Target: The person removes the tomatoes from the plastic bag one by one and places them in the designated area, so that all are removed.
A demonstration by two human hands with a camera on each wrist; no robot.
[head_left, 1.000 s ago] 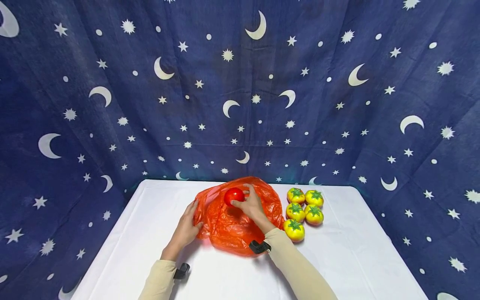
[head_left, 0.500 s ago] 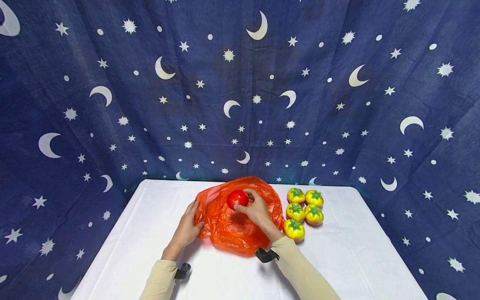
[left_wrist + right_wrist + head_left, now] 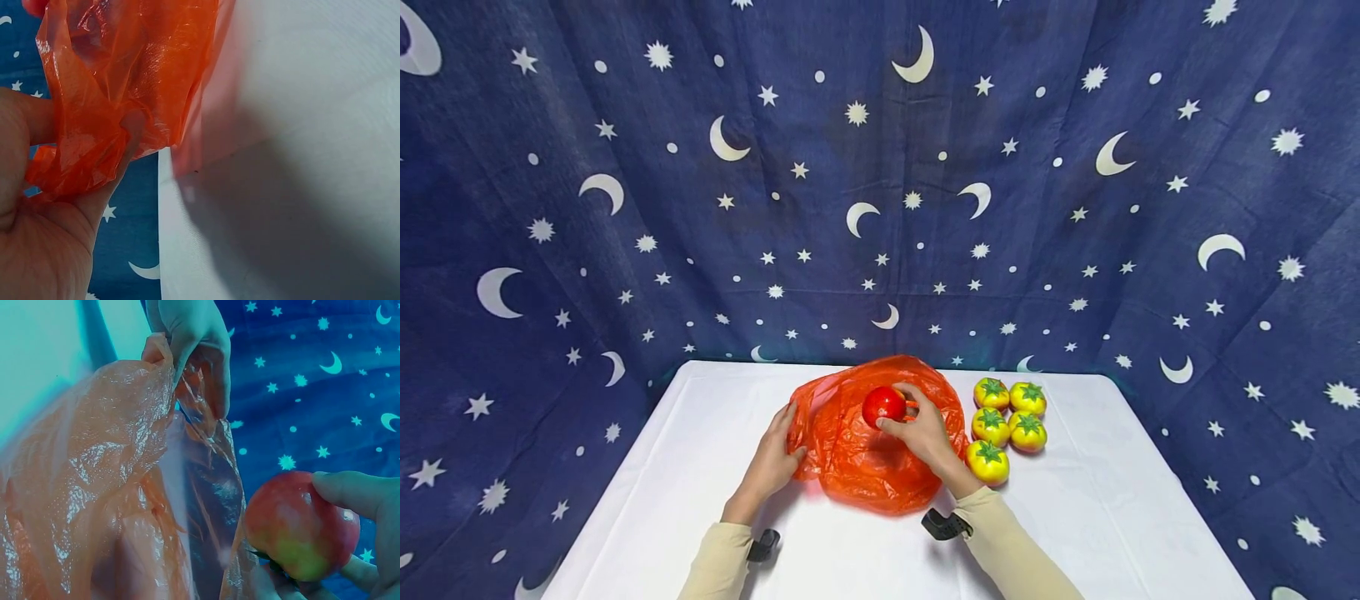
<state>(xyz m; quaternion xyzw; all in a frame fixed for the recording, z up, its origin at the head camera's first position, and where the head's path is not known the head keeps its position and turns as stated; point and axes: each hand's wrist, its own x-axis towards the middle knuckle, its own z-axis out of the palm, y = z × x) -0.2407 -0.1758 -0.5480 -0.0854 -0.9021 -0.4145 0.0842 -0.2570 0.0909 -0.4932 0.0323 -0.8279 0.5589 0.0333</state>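
My left hand [image 3: 772,457] holds the left side of a thin orange-red plastic bag [image 3: 865,471]. In the left wrist view the thumb shows through the film of the bag [image 3: 169,56], and the bag's edge is bunched in the hand. Over the bag, my right hand [image 3: 927,432] grips a shiny red tomato [image 3: 881,406] between thumb and fingers. The right wrist view shows this tomato [image 3: 297,528] with a yellow patch and a bit of green leaf on its underside, right beside the raised edge of the bag [image 3: 94,456].
Several yellow-red tomatoes with green leafy tops [image 3: 990,427] sit in two columns just right of the bag. A white cloth covers the table [image 3: 1120,500]. Behind it hangs a dark blue curtain [image 3: 1037,208] with moons and stars. Each wrist wears a black device [image 3: 946,525].
My right hand has drifted slightly right and nearer with the tomato, still over the bag. The left hand and the other tomatoes stay where they were.
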